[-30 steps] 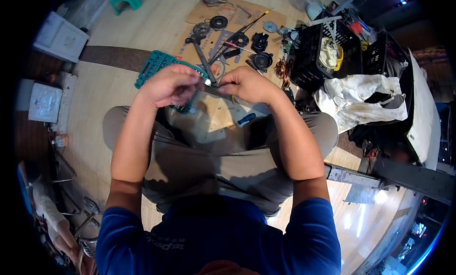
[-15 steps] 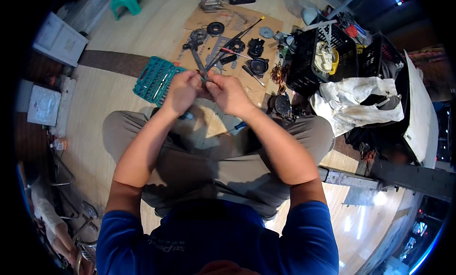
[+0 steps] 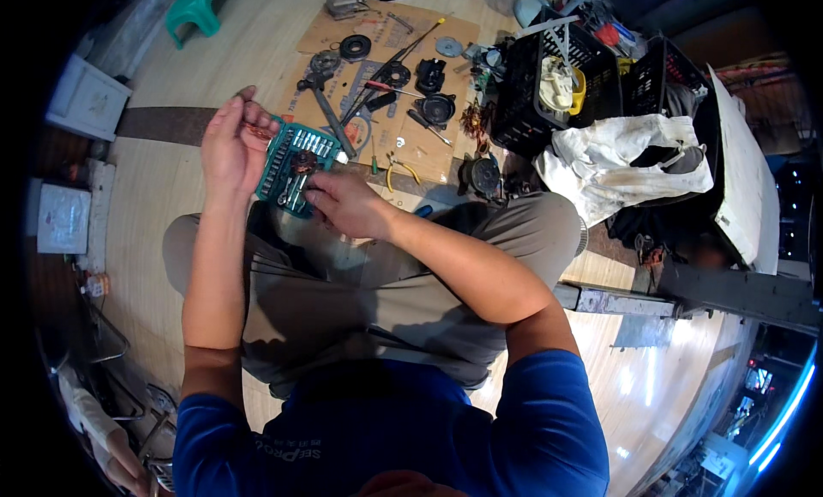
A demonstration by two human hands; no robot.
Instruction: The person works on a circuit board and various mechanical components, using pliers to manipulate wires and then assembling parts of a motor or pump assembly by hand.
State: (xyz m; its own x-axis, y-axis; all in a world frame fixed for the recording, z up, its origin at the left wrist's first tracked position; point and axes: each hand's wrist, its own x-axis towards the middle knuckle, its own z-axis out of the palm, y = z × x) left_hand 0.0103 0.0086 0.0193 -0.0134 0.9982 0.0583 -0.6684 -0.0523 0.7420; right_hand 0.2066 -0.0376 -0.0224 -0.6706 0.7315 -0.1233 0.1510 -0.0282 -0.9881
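My left hand [image 3: 231, 150] is raised at the left edge of a green socket case [image 3: 273, 175], its fingers curled around reddish copper wire [image 3: 260, 131]. Over the case's lower right part is my right hand [image 3: 350, 205], thumb and fingers closed against a dark, copper-wound motor part [image 3: 304, 162]; the grip itself is partly hidden. The case lies open with rows of shiny sockets. Just beyond it, a grey hammer [image 3: 327, 111] lies slanted on the cardboard [image 3: 300, 66]. Yellow-handled pliers [image 3: 399, 168] and a small green-handled screwdriver [image 3: 374, 159] lie right of the case.
Black motor parts [image 3: 437, 109], a black ring [image 3: 355, 48] and a red-handled screwdriver [image 3: 393, 89] cover the cardboard. A copper wire bundle [image 3: 477, 120] sits at its right edge. Beyond are black crates [image 3: 559, 120] and white cloth [image 3: 626, 171]. A green stool [image 3: 194, 15] stands far left.
My hands were together in front of the hammer; they have parted and shifted left, the left one farther. The sockets and the pliers now show. The whole view has shifted slightly.
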